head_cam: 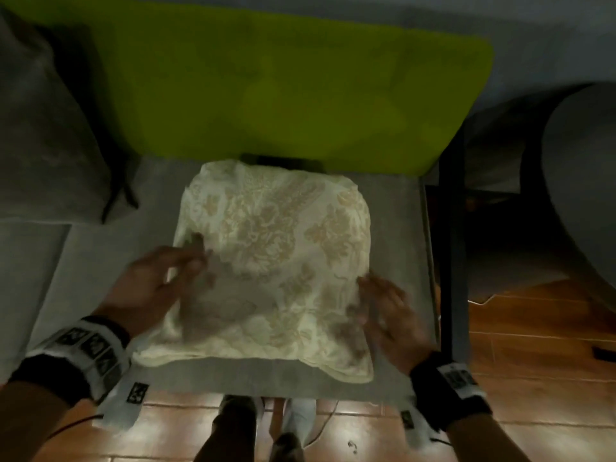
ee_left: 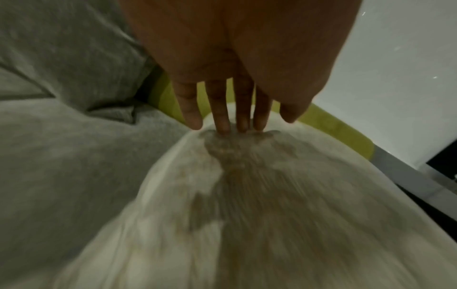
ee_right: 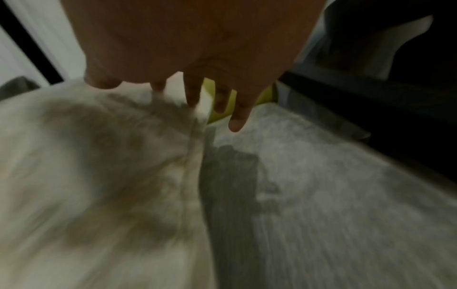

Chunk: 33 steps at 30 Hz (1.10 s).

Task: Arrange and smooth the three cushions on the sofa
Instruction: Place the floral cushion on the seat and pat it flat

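Observation:
A cream cushion with a beige floral pattern [head_cam: 276, 258] lies flat on the grey sofa seat [head_cam: 400, 215]. My left hand [head_cam: 166, 278] lies over its left side with straight fingers; in the left wrist view the fingertips [ee_left: 223, 127] touch the cushion [ee_left: 247, 215]. My right hand [head_cam: 386, 311] is at the cushion's right edge, fingers straight and spread. The right wrist view shows that hand [ee_right: 197, 97] above the cushion's seam [ee_right: 190, 156], some fingers over the bare seat [ee_right: 333, 195]. A lime-green back cushion [head_cam: 283, 85] stands behind. A grey cushion [head_cam: 43, 138] leans at the left.
A dark metal frame post [head_cam: 450, 248] runs along the seat's right side. A round grey seat [head_cam: 580, 181] stands to the right over a wooden floor [head_cam: 540, 335]. My feet [head_cam: 266, 428] are at the seat's front edge. Paper tags [head_cam: 136, 393] hang from the front.

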Each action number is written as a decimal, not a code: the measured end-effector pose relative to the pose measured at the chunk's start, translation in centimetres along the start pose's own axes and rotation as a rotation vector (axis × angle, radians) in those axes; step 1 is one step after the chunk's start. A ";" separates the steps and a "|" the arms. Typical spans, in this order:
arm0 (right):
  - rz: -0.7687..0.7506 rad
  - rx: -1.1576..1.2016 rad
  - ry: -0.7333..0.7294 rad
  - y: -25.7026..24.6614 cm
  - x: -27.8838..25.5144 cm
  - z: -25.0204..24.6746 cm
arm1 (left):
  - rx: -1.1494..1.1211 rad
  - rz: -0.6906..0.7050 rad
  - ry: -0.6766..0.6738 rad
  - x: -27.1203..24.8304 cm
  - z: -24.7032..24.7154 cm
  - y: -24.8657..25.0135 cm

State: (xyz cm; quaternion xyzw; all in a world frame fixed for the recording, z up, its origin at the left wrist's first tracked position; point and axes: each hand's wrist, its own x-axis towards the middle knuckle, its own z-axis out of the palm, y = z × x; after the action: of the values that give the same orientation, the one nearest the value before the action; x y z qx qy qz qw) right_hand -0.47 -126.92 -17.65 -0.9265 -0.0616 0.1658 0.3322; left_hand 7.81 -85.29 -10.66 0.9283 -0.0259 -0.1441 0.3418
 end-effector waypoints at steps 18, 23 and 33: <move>0.537 0.268 0.093 -5.7 16.2 -6.6 | 0.180 -0.142 -0.146 20.2 -2.3 -2.2; 0.551 0.082 0.011 -5.3 17.7 -7.5 | 0.330 -0.027 -0.435 21.2 -4.1 -1.7; 0.440 0.186 -0.261 -6.9 17.4 -10.3 | 0.174 -0.070 -0.680 19.8 -5.2 -1.0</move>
State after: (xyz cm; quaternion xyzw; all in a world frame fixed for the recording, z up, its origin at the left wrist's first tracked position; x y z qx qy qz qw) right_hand 19.36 -123.78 -10.45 -0.8540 0.1142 0.3567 0.3610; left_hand 28.19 -84.17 -12.44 0.8532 -0.1187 -0.4538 0.2282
